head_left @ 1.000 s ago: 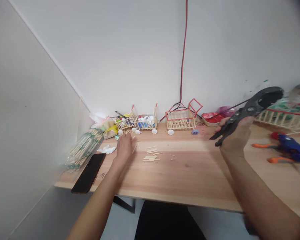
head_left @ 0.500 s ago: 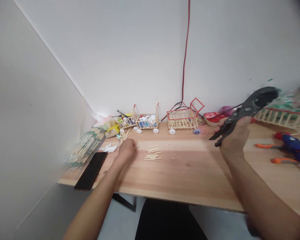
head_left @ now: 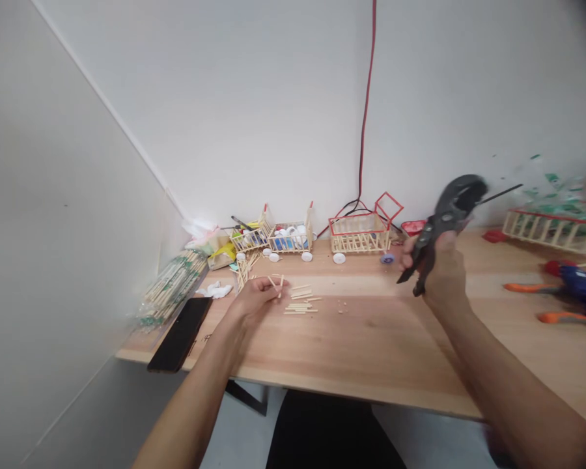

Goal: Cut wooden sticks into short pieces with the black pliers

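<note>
Between its fingers my left hand [head_left: 256, 298] pinches a couple of short wooden sticks [head_left: 280, 287], just over the table. Right beside it lie several cut sticks [head_left: 300, 306] in loose rows, with tiny offcuts [head_left: 341, 306] farther right. Wrapped round the handles of black cutters [head_left: 442, 228], my right hand [head_left: 443, 270] holds them raised, blades pointing down and left. Another heap of sticks [head_left: 247, 266] lies behind my left hand, partly hidden by it.
Small stick-built carts [head_left: 289, 242] stand along the wall, one red-rimmed cart [head_left: 360, 242] among them. A bagged stick bundle [head_left: 173, 286] and a phone [head_left: 180, 335] lie left. At right are a blue glue gun [head_left: 583, 290], orange handles [head_left: 527, 286] and another stick basket [head_left: 554, 234].
My left hand has lifted slightly and turned, with short sticks now showing in its fingers. The cutters in my right hand have moved left and tipped more upright.
</note>
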{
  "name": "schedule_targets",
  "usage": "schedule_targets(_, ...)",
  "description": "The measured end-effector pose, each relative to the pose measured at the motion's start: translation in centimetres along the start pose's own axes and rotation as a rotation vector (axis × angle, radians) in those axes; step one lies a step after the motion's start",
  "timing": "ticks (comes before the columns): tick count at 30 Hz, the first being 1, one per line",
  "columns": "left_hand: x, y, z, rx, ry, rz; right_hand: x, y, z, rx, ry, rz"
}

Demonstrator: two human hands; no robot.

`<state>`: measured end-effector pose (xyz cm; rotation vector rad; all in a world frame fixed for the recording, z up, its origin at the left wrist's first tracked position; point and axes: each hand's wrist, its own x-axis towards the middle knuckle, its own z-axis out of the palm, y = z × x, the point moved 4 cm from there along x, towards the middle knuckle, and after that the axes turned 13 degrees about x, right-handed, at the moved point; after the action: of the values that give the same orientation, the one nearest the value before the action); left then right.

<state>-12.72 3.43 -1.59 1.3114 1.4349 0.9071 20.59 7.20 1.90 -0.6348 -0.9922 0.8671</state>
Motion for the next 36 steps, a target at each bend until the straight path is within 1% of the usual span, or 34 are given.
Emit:
schedule_targets(2, -0.2, 0.7, 2.2, -0.193, -0.08, -0.003, -0.6, 0.9, 1.3, -0.033, -0.164, 0.118)
schedule_targets(3, -0.3, 1.0, 3.5, -0.246, -0.124, -0.01, -1.1, 1.5, 1.9, -0.076, -0.242, 0.19)
schedule_targets(6, -0.5, 2.2, 7.2, -0.296, -0.262, -0.008, -2.6, 3.4, 3.4, -0.252, -0.437, 0.379)
schedule_targets(7, -0.5, 2.6, 8.3, -0.299, -0.298, 0.005, -3.0, 3.9, 3.6, -0.293, -0.463, 0.407)
schedule_targets(8, -0.4, 3.0, 9.2, -0.302, -0.327, 0.019, -3.3, 4.2, 3.9, -0.331, -0.505, 0.409)
schedule_targets(9, -0.3, 3.3, 10.0, -0.303, -0.35, 0.033, -3.5, 4.3, 4.1, -0.365, -0.539, 0.378)
schedule_targets(12, 0.4, 3.7, 11.5, -0.303, -0.397, 0.048, -3.5, 4.1, 4.4, -0.379, -0.592, 0.303)
schedule_targets(14, 0.9, 3.7, 12.1, -0.294, -0.43, 0.041, -3.2, 3.7, 4.4, -0.337, -0.598, 0.3)
schedule_targets(18, 1.4, 3.5, 12.5, -0.268, -0.47, 0.019, -3.0, 3.2, 4.4, -0.308, -0.611, 0.36)
schedule_targets(20, 1.3, 3.4, 12.6, -0.237, -0.494, -0.005, -3.2, 3.2, 4.5, -0.291, -0.64, 0.403)
schedule_targets(22, 1.1, 3.4, 12.7, -0.202, -0.544, -0.034, -3.4, 3.4, 4.6, -0.271, -0.657, 0.448)
schedule_targets(25, 0.8, 3.3, 12.8, -0.163, -0.608, -0.045, -3.6, 3.6, 4.6, -0.272, -0.693, 0.481)
schedule_targets(28, 0.6, 3.4, 12.8, -0.126, -0.614, -0.028, -3.6, 3.4, 4.6, -0.289, -0.734, 0.486)
schedule_targets(33, 0.6, 3.7, 12.7, -0.034, -0.577, -0.005, -3.5, 2.6, 4.7, -0.312, -0.72, 0.482)
schedule_targets(36, 0.7, 3.8, 12.8, -0.002, -0.568, 0.0, -3.6, 2.6, 4.8, -0.301, -0.726, 0.482)
